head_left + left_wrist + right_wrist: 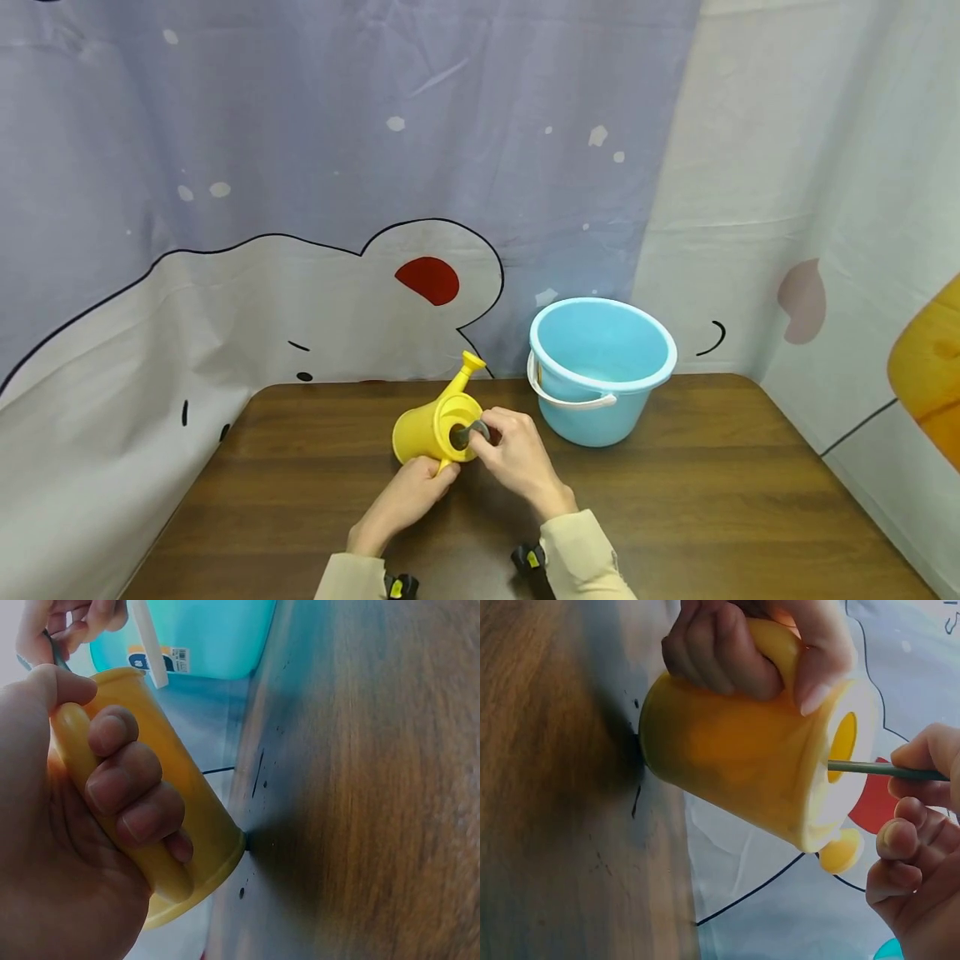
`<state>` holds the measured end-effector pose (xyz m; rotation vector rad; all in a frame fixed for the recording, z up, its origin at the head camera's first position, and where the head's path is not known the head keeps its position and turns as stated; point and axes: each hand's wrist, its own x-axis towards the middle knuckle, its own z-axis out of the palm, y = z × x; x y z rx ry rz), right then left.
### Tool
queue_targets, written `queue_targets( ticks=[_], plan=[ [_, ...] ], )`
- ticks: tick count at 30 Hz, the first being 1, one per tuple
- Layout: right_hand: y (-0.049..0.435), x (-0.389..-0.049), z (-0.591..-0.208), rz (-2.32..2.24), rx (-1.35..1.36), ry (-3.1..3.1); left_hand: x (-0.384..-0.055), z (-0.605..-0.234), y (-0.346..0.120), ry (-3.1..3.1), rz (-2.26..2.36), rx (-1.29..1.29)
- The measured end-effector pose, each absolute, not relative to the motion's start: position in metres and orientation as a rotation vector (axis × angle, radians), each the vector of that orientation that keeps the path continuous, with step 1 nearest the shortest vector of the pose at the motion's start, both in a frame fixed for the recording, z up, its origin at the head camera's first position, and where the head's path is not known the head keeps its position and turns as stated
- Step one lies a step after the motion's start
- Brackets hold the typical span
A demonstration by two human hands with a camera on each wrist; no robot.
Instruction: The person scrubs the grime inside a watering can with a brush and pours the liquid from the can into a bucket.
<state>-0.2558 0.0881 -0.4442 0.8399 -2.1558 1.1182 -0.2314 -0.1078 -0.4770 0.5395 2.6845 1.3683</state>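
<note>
A yellow watering can (416,433) is tilted over the table, its opening turned toward the right and its spout pointing up and away. My left hand (112,787) grips the can's handle (71,724) with fingers curled round it. Between thumb and fingers, my right hand (517,458) pinches a thin grey-green tool (889,770) with a wider, rounded outer end. The tool's inner end passes through the hole in the can's top (844,735) and is hidden inside. Whether the can's base touches the table is hard to tell.
A light blue bucket (600,417) with a white handle (573,403) stands behind and to the right of my right hand. The brown wooden table (712,500) meets a patterned curtain (300,167) at its back edge.
</note>
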Motion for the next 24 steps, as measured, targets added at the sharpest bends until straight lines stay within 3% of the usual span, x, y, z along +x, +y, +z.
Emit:
queue_targets(
  ticks=[24],
  plan=[
    [0.077, -0.252, -0.446, 1.088, 0.912, -2.103, -0.23, -0.477, -0.108, 2.702, 1.342, 0.517]
  ],
)
